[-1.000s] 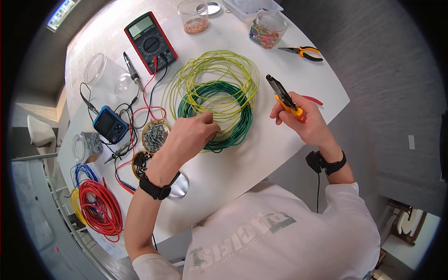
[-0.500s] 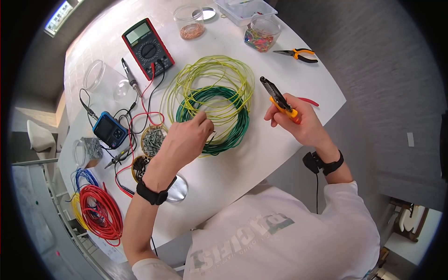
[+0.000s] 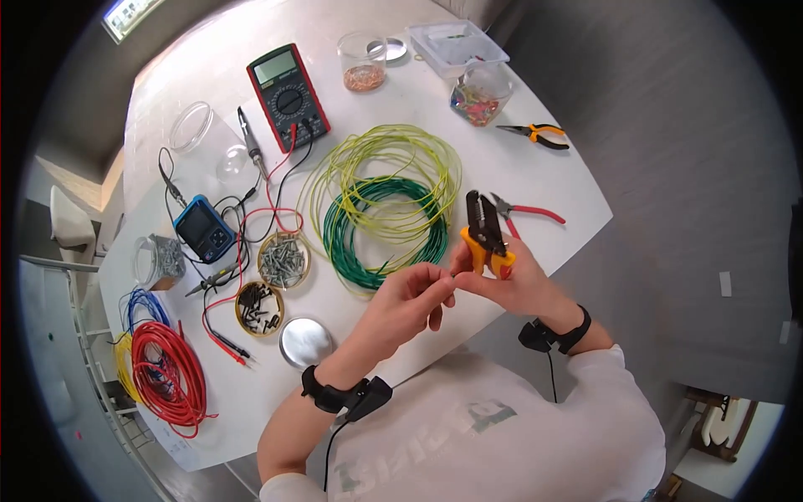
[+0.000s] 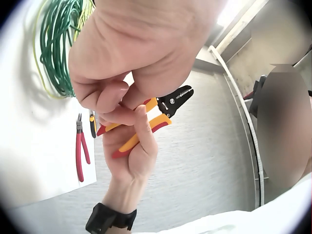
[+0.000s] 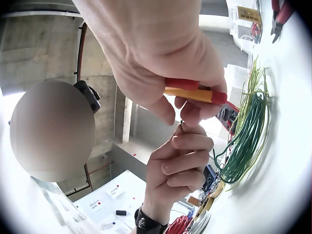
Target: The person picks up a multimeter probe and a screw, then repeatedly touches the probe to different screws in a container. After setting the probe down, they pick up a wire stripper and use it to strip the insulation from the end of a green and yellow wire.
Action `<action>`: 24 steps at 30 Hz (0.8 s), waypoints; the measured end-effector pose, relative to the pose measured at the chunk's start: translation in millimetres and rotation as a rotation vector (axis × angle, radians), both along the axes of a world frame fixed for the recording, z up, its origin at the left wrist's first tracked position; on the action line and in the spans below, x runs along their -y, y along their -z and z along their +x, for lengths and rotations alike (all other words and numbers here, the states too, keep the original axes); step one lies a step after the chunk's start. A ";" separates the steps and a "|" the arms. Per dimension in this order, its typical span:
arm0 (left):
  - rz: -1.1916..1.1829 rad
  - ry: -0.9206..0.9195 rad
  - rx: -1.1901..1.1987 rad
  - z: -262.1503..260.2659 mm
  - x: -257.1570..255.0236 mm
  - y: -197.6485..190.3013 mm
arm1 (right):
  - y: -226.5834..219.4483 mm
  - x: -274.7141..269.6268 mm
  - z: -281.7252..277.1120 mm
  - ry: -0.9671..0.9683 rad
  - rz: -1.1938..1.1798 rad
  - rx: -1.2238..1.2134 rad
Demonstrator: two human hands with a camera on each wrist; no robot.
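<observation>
In the head view the left hand (image 3: 401,311) meets the right hand (image 3: 517,289) near the table's front edge. The right hand grips a wire stripper (image 3: 484,238) with orange and red handles, its black head pointing away from the body. Between the left thumb and finger a small dark piece (image 5: 182,125) is pinched, seen in the right wrist view; what it is cannot be told. The right fingertips are close to that piece. Just beyond the hands lie a dark green wire coil (image 3: 337,243) and a yellow-green wire coil (image 3: 435,151), partly overlapping.
Red-handled cutters (image 3: 535,212) lie beside the stripper, with orange-handled pliers (image 3: 544,134) farther back. Left of the coils are a dish of screws (image 3: 283,261), a dish of black parts (image 3: 258,309), a round lid (image 3: 305,343), a multimeter (image 3: 288,99) and a red coil (image 3: 191,368).
The left hand has left the green coil and come right and toward the body. The right hand has lowered toward it with the stripper, uncovering the red-handled cutters. The head view has shifted.
</observation>
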State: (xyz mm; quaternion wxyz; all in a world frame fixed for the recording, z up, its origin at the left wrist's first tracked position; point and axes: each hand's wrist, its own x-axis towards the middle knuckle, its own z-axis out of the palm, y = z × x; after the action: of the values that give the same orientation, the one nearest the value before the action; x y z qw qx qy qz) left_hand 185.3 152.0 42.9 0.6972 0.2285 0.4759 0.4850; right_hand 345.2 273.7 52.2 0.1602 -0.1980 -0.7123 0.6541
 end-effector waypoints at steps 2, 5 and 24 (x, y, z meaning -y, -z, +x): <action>0.024 0.012 0.037 2.2 -3.9 3.7 | 1.0 -4.3 5.1 -0.004 0.030 0.030; 0.014 0.018 0.093 3.9 -6.7 3.4 | -4.3 -5.9 7.0 0.008 -0.021 0.006; 0.092 0.016 -0.040 7.1 -5.9 -20.3 | -46.4 -209.9 -47.5 0.525 0.859 0.164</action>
State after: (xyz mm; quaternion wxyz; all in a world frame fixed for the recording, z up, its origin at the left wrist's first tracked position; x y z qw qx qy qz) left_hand 192.3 157.8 63.2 0.6802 0.2738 0.4649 0.4961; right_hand 297.7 483.6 98.6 0.3298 -0.3373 -0.8533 0.2220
